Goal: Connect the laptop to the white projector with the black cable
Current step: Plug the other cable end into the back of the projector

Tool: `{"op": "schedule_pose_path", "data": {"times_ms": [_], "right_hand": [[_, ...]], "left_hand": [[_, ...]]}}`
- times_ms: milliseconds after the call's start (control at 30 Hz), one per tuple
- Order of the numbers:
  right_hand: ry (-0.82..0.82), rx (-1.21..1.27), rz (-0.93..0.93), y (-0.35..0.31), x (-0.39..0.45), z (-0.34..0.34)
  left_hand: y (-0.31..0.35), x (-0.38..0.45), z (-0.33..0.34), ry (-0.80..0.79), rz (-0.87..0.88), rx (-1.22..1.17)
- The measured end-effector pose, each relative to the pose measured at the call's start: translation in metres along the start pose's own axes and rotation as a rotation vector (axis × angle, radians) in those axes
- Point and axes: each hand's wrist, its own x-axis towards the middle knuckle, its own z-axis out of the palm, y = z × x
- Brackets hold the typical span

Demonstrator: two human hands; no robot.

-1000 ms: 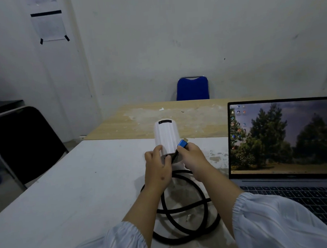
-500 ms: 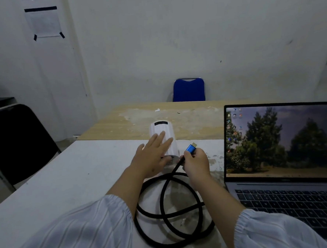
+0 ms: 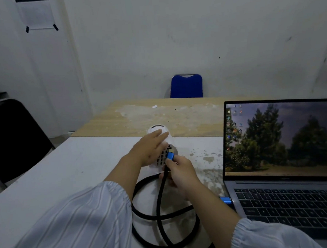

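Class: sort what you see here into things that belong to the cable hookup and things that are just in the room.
In use: white projector, black cable, its blue plug, laptop, left hand, right hand.

Just there: blue chair, black chair, taped paper.

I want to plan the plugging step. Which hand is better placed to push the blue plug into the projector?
Right. The right hand already pinches the blue plug close to the white projector rear; the left hand rests flat on its top.

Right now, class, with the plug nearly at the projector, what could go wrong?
The blue plug in the right hand comes in tilted, so it may miss or jam. The left hand only rests flat on the white projector, which could slide. The coiled black cable might drag.
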Motion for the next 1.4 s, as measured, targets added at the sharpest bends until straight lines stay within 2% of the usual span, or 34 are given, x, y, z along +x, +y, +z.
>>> {"op": "schedule_pose_path", "data": {"times_ms": [300,733,1067,1400], "right_hand": [[-0.038,0.099,0.058,-0.010,-0.002,0.009],[0.081,-0.022,0.059,-0.029,0.006,0.007],[0.077,-0.096,0.091,-0.042,0.013,-0.001],[0.127,-0.147,0.044,-0.037,0.022,0.002]], "left_hand": [[0.002,-0.004,-0.002,0.015,-0.080,-0.506],[-0.001,0.003,0.000,0.021,-0.099,-0.579],[-0.006,0.006,0.013,0.065,-0.100,-0.669],[-0.007,0.008,0.015,0.084,-0.093,-0.691]]}}
